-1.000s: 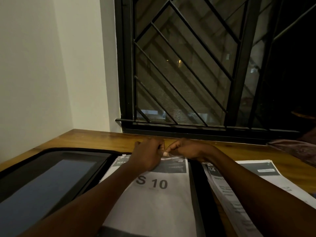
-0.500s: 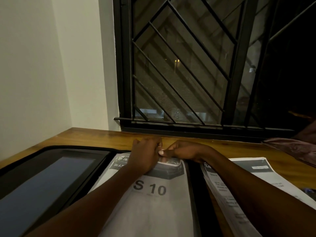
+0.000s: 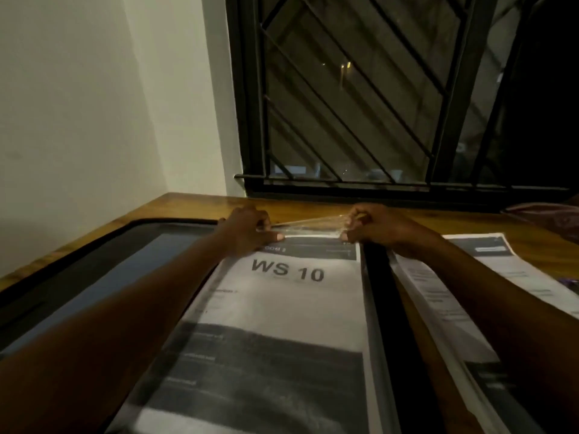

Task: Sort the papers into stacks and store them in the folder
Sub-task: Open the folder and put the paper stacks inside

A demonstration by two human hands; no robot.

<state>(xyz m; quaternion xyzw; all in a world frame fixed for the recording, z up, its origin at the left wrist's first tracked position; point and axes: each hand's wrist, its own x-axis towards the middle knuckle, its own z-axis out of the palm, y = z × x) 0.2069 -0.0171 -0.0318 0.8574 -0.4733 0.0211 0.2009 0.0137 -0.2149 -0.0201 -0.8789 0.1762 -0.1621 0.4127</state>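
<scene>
Two hands meet at the far edge of one open black zip folder [image 3: 94, 250] lying on a brown wooden table [image 3: 194, 205]. The left hand [image 3: 247, 230] has its fingers curled and its thumb pressed down, pinching the left end of one strip of clear glossy plastic film [image 3: 308, 225]. The right hand [image 3: 376, 227] is curled in the same way and pinches the film's right end. The film is stretched taut between them, just above the far edge of the paper. Whether it is a pocket of the folder cannot be told.

Two stacks of paper are in view. One stack of white printed sheets headed "WS 10" [image 3: 282, 308] lies in the folder's right half, under both hands at its far edge, with grey and black bands printed across it. The folder's left half lies open beside it and shows one dull blue-grey panel [image 3: 103, 286] inside a black border. The second stack of white printed sheets [image 3: 488, 267] lies on the table to the right of the folder, near it, partly under the right forearm.

One piece of dark reddish patterned fabric [image 3: 551, 217] lies at the table's far right edge. Behind the table stand a plain cream wall [image 3: 78, 104] and one window with a black metal grille [image 3: 344, 89], dark beyond the glass.
</scene>
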